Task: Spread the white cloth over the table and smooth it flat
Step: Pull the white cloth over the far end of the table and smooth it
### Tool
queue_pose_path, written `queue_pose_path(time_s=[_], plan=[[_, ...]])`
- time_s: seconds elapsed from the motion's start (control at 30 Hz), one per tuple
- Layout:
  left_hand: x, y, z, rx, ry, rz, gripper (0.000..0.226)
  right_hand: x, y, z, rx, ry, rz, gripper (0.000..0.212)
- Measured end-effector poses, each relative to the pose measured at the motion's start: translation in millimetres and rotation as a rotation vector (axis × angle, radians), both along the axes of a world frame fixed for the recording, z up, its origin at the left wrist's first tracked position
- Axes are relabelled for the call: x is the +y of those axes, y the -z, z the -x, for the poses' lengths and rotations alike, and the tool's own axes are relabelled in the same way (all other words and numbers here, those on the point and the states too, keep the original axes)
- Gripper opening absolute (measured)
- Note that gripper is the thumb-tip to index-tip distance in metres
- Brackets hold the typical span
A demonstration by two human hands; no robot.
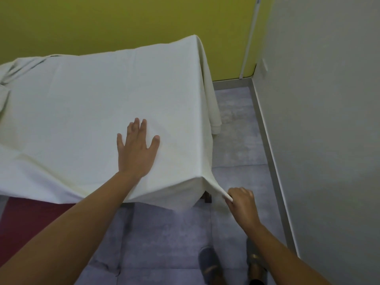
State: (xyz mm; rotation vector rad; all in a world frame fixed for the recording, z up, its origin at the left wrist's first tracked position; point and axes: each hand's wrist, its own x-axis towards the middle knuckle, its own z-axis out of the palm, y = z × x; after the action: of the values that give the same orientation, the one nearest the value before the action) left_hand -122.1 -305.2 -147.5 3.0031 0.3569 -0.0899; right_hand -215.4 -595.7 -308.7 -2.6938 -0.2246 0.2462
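Observation:
The white cloth [98, 99] covers most of the table and hangs over its right side and near edge. My left hand [135, 149] lies flat on the cloth near the table's near right corner, fingers spread. My right hand [240, 200] is below and right of that corner, shut on the cloth's hanging corner, which is pulled taut outward. Only a dark table leg [207, 197] shows beneath the corner. At the far left the cloth is bunched and wrinkled.
A dark red surface [26, 223] shows under the cloth's near left edge. A grey tiled floor [236, 145] runs between the table and the pale right wall [320, 120]. A yellow wall [123, 21] stands behind the table. My feet [211, 266] are close to the corner.

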Motion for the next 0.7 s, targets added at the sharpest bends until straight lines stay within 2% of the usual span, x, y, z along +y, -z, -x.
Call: queue_pose_path(time_s=[0.2, 0.27, 0.3, 0.37, 0.47, 0.57, 0.63, 0.7], plan=[[-1.4, -2.3, -0.8, 0.005, 0.001, -0.004, 0.065, -22.0, 9.9, 4.9, 0.116, 0.062, 0.119, 0.037], [-1.4, -2.6, 0.2, 0.009, -0.005, -0.003, 0.065, -18.1, 0.7, -0.6, 0.156, 0.111, 0.117, 0.029], [-1.4, -2.5, 0.4, 0.008, -0.005, -0.004, 0.065, -13.9, -4.0, -1.7, 0.124, 0.153, 0.076, 0.025], [-1.3, -2.2, 0.3, 0.005, -0.005, -0.001, 0.064, 0.6, -22.5, -2.3, -0.009, 0.18, -0.037, 0.032], [-1.1, -1.6, -0.7, 0.004, -0.004, 0.004, 0.065, 29.2, -67.4, -1.8, -0.346, 0.112, -0.19, 0.013], [-0.6, -0.8, 0.5, 0.001, 0.001, 0.003, 0.066, 32.5, -86.7, 2.2, -0.551, 0.185, -0.289, 0.016], [0.7, 0.9, 0.1, -0.014, 0.0, 0.005, 0.065, 24.9, -72.1, 8.3, -0.535, 0.222, -0.247, 0.017], [2.1, 2.1, -1.5, -0.019, 0.001, 0.003, 0.065, 22.8, -49.5, 12.9, -0.426, 0.198, -0.182, 0.02]])
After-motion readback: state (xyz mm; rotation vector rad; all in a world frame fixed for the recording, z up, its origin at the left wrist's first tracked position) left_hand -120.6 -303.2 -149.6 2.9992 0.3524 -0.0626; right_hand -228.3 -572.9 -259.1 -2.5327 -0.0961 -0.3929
